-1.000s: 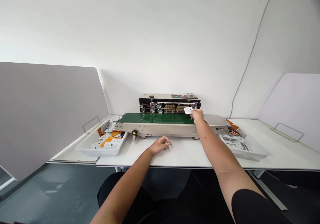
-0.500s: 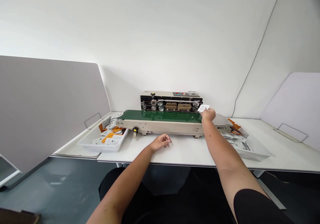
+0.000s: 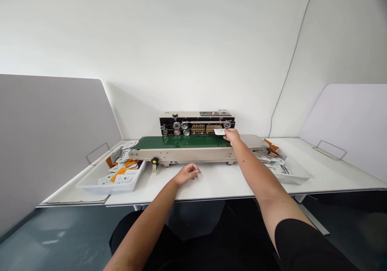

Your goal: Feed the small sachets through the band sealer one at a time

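Note:
My right hand [image 3: 231, 136] pinches a small white printed packet [image 3: 219, 132] by its right end. It holds the packet over the belt, against the front of a band sealing machine [image 3: 198, 126] near the rollers at its right end. Whether the packet's far edge is between the rollers I cannot tell. Below the machine's green conveyor belt [image 3: 181, 142], my left hand [image 3: 188, 174] rests on the white table [image 3: 211, 186]. Its fingers are loosely curled and apart, with nothing visible in them.
A white plastic bin [image 3: 105, 188] of white and orange packets stands at the belt's left end. Another bin [image 3: 292, 178] with similar packets stands at the right. Grey divider panels [image 3: 51, 142] flank the table, and a cable [image 3: 290, 67] runs down the wall.
My right hand has carried the packet leftward, from beside the machine's right end to in front of its rollers. My left hand stays on the table. The view has shifted slightly.

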Demonstrator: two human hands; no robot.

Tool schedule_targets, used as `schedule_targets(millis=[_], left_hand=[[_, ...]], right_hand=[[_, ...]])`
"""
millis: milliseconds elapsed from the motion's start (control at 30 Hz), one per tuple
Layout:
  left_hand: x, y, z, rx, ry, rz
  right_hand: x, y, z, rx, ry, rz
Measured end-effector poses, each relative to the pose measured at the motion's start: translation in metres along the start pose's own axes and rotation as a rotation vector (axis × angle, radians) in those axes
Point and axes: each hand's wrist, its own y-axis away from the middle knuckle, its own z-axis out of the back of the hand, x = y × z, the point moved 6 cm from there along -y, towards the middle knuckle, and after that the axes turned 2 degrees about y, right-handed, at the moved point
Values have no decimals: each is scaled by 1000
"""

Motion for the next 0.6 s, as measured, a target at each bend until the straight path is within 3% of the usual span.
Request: schedule_targets(millis=[100, 167, 267, 333, 367, 400, 467, 533, 600], left_hand=[[1, -2, 1, 15, -1, -2], [4, -4, 1, 33, -7, 1], [7, -7, 3, 40, -30, 6], [8, -9, 4, 31, -36, 4], [9, -9, 4, 33, -36, 7], [8, -10, 4, 31, -35, 9], [7, -10, 4, 35, -47, 14], [5, -11, 3, 37, -62, 18], [4, -11, 3, 43, -75, 18]], right_hand=[[9, 11, 30, -68, 110, 154], [18, 17, 67, -213, 252, 349], [21, 19, 145, -550, 425, 536], [11, 15, 201, -744, 498, 517], [3, 10, 225, -780, 546, 472], [-7, 4, 245, -758, 610, 404], [-32, -11, 270, -556, 785, 237], [-58, -20, 278, -273, 976, 107], [-78, -20, 275, -47, 1117, 72]])
